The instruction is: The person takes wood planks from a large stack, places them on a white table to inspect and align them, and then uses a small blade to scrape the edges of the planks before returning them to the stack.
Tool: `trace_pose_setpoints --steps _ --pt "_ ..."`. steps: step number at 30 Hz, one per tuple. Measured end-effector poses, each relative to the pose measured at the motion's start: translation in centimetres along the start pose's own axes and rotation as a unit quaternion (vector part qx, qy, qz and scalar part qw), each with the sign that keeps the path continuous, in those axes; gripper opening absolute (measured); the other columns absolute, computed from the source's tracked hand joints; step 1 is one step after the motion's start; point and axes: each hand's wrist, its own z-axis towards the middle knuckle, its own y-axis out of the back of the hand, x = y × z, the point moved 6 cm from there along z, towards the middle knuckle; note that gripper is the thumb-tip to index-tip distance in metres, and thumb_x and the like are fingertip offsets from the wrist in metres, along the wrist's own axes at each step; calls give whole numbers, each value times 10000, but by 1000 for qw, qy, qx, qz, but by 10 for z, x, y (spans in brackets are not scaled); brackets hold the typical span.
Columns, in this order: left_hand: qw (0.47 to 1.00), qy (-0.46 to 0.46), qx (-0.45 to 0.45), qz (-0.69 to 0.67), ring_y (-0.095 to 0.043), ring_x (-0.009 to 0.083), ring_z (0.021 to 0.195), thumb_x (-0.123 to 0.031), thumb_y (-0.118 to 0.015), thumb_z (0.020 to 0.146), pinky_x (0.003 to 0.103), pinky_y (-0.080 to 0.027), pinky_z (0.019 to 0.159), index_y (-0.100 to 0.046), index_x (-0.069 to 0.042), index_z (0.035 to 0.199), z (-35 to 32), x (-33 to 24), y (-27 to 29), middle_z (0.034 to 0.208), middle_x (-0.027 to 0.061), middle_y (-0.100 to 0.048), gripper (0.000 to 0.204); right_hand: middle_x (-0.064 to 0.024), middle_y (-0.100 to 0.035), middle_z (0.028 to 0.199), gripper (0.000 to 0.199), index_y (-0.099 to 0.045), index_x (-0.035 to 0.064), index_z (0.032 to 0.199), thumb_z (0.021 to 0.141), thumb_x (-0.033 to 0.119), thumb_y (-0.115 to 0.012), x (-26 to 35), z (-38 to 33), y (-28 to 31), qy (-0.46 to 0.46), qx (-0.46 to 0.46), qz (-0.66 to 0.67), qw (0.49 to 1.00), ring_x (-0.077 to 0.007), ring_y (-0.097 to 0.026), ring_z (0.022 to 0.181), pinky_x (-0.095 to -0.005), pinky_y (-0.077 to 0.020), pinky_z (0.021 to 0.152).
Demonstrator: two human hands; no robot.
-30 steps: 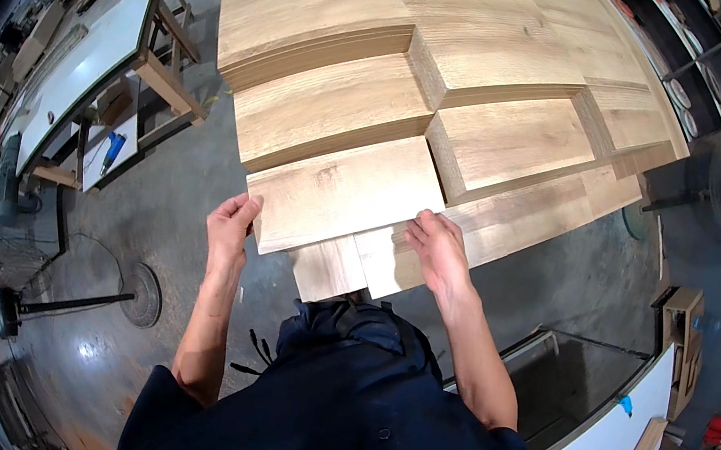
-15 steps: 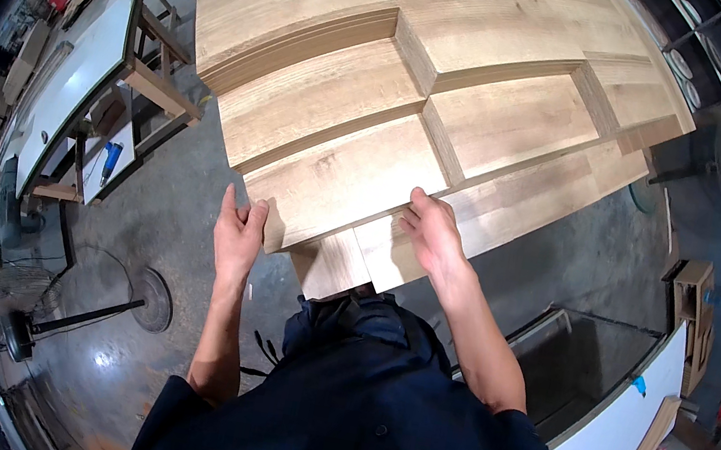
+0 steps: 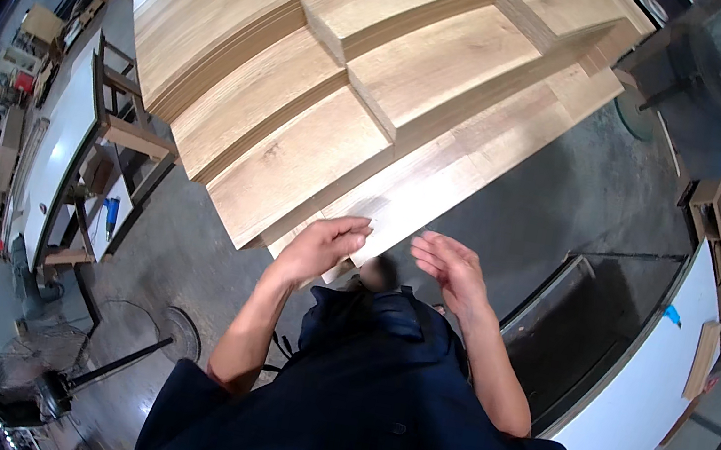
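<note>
The left hand [image 3: 313, 251] has its fingers loosely extended and grips nothing, at the near corner of the boards [image 3: 301, 155]; whether it touches them, I cannot tell. Just beside it, the right hand [image 3: 459, 275] hangs past their edge, its fingers likewise free and pointing toward the left. The boards lie just ahead in piles, their heights stepping down toward the dark shirt [image 3: 359, 406]. Farther left is a white-topped bench [image 3: 70, 138] with a blue tool [image 3: 110, 217] below its top; nearer, a fan [image 3: 51, 393] stands on the floor [image 3: 243, 301]. On the right is a wood strip [image 3: 701, 360]
</note>
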Motion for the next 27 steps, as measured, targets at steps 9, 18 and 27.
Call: trace_pose_setpoints --steps 9,18,27 --pt "947 -97 -151 267 -618 378 964 -270 -605 837 398 -480 843 -592 28 1129 74 -2 -22 997 247 -640 417 -140 -661 1035 283 -565 -28 1131 966 190 -493 -24 -84 140 74 -154 163 972 -186 -651 892 -286 -524 786" --pt "968 -106 -45 223 -653 282 948 -279 -656 840 339 -495 833 -596 -7 1177 80 -25 -114 1018 199 -667 438 -143 -666 1000 263 -567 -20 1109 960 189 -512 -64 -141 212 94 -234 241 937 -189 -659 822 -280 -543 704" --pt "952 -32 94 290 -652 227 834 -308 -654 832 327 -508 746 -621 -3 1131 53 34 -242 937 171 -677 429 -74 -653 994 257 -596 -22 1129 939 141 -541 -54 -288 369 325 -593 -103 730 -142 -595 885 -258 -481 804"
